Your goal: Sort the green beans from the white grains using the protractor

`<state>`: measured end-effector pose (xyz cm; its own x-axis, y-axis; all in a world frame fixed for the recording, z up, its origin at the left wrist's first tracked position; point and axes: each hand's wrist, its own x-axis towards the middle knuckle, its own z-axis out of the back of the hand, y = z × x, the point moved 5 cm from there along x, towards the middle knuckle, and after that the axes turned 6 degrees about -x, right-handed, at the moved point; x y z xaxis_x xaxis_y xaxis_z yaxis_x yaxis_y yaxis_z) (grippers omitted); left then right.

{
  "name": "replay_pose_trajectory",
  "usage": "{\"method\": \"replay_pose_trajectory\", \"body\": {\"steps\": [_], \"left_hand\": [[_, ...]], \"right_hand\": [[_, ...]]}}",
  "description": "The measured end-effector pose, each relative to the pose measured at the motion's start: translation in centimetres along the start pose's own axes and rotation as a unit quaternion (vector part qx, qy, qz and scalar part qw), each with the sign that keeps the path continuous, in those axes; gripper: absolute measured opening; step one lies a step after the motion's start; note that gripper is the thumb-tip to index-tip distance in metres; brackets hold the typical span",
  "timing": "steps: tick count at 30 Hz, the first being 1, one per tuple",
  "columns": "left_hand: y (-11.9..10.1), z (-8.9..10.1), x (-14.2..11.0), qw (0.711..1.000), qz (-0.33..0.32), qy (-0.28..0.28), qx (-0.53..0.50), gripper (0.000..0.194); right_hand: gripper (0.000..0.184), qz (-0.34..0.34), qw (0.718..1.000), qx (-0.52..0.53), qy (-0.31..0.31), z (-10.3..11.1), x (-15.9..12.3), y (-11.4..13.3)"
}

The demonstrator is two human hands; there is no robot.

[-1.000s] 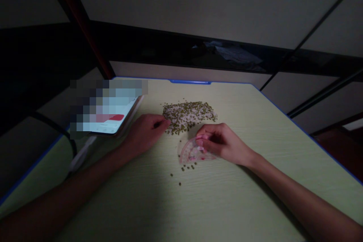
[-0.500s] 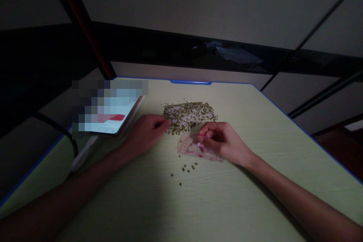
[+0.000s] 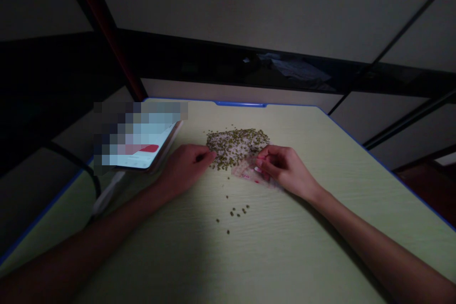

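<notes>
Your right hand pinched the clear protractor toward its far edge, a grip that probably left its near edge uncovered. The protractor was at the near right side of the mixed pile of green beans and pale grains. Your left hand, fingers drawn together, sat at the pile's left edge, perhaps as a guard; whether it pinched anything, I cannot tell.
</notes>
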<state>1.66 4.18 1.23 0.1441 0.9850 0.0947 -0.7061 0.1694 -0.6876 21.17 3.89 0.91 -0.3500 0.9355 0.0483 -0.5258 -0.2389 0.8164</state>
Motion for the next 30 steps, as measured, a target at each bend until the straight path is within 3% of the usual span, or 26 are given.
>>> {"method": "replay_pose_trajectory", "body": {"steps": [5,10,17,30], "left_hand": [[0.0,0.1,0.0,1.0,0.007,-0.002,0.006,0.035],[0.1,0.0,0.0,1.0,-0.004,0.0,0.001,0.035],[0.0,0.0,0.1,1.0,0.003,-0.007,0.003,0.035],[-0.3,0.1,0.1,1.0,-0.016,-0.008,-0.007,0.035]], "right_hand": [[0.012,0.041,0.998,-0.036,-0.009,-0.5,0.3,0.8],[0.013,0.078,0.996,-0.045,0.025,-0.7,0.2,1.2],[0.015,0.078,0.995,-0.032,0.054,-1.5,-0.4,1.8],[0.011,0.053,0.997,-0.023,0.042,-3.9,-2.9,3.1]]}}
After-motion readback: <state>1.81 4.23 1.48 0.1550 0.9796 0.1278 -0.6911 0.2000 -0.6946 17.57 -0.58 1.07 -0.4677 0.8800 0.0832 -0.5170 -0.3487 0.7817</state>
